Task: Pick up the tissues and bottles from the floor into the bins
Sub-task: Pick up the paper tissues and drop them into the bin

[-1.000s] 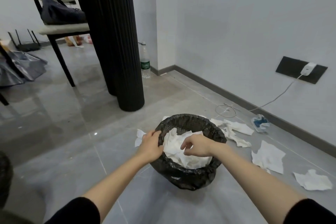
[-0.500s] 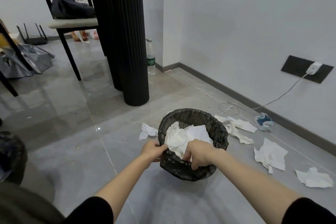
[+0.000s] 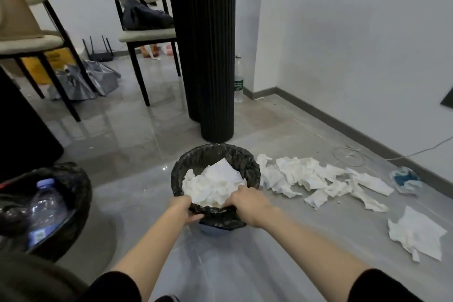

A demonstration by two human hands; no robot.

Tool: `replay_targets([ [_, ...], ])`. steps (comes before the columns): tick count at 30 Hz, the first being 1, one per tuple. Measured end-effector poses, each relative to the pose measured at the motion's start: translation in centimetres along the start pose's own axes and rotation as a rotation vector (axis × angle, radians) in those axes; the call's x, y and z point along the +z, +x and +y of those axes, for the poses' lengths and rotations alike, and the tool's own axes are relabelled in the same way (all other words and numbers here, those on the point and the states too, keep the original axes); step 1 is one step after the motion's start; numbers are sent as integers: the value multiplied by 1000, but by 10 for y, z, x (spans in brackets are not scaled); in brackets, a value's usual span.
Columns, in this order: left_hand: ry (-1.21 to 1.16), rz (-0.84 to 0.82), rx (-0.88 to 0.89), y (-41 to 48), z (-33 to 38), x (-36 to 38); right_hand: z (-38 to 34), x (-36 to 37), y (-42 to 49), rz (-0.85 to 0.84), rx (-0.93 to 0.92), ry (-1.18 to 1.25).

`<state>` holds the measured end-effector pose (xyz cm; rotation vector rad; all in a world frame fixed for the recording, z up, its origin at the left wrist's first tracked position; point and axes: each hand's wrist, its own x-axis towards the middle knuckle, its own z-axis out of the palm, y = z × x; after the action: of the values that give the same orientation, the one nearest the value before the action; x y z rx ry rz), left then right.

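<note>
A small bin lined with a black bag (image 3: 215, 154) stands on the grey floor in front of me, full of crumpled white tissues (image 3: 213, 185). My left hand (image 3: 182, 208) grips the near rim of its bag. My right hand (image 3: 247, 200) grips the rim beside it, fingers reaching in against the tissues. More white tissues (image 3: 306, 176) lie scattered on the floor right of the bin, with a larger sheet (image 3: 414, 233) near the right edge. A second black-lined bin (image 3: 76, 184) at the left holds a clear plastic bottle (image 3: 45, 206). Another bottle (image 3: 238, 81) stands by the wall behind the pillar.
A black fluted table pillar (image 3: 208, 56) rises just behind the bin. Chairs (image 3: 144, 34) stand at the back left, one with a dark bag on it. A blue-and-white packet (image 3: 404, 178) and a white cable (image 3: 348, 154) lie by the right wall's skirting.
The view has swung left and the bottle bin has come into sight. Both hands have shifted from the tissues and the side rim to the near rim of the tissue bin.
</note>
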<state>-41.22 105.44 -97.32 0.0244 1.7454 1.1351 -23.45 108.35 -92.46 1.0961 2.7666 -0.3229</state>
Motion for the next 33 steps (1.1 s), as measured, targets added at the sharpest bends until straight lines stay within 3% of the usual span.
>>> replay_targets([
  [6, -263, 80, 69, 22, 8, -26, -11, 17, 26, 111, -23, 91],
  [13, -515, 55, 178, 13, 18, -9, 4, 17, 25, 191, 107, 235],
  [17, -374, 29, 105, 12, 8, 7, 20, 19, 13, 179, 181, 248],
  [23, 75, -91, -54, -1, -23, 37, 50, 28, -8, 127, 299, 294],
  [27, 336, -204, 28, -2, -32, 62, 67, 35, -10, 98, 359, 313],
  [33, 466, -231, 177, 27, -37, 100, 91, 51, 3, 58, 427, 350],
])
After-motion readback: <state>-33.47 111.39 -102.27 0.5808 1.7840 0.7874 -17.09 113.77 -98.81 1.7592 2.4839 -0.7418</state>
